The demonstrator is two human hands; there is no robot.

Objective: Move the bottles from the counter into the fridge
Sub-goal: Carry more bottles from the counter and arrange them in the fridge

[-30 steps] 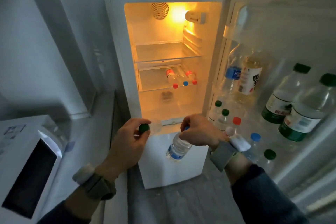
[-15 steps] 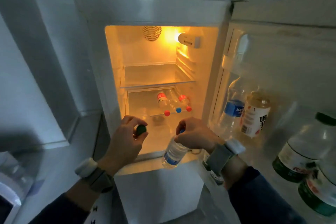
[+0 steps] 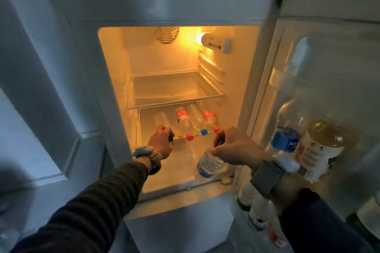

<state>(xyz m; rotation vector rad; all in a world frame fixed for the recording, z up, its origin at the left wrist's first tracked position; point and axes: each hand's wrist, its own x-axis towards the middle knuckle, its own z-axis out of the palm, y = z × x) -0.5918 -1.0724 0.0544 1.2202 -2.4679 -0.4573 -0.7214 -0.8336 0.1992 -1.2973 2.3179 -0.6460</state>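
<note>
While the fridge [image 3: 144, 4] was lit, three bottles [image 3: 195, 119] were laid on its lower shelf, left hand [image 3: 161, 144] curled round a green-capped bottle [image 3: 162, 119], right hand [image 3: 236, 148] pinching a blue-capped bottle [image 3: 207, 165] at centre frame.

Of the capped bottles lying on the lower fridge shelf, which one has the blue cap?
The middle bottle of the three whose caps face the front edge: its cap is blue, while the labelled bottles on its left and right both have red caps.

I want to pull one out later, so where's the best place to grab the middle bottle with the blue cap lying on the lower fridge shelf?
Take the blue-capped bottle at its cap and neck, coming straight in from the open front. It lies on its side, cap toward you at the shelf edge, with red-capped bottles close on both sides, so its body is likely hard to get fingers around.
</note>
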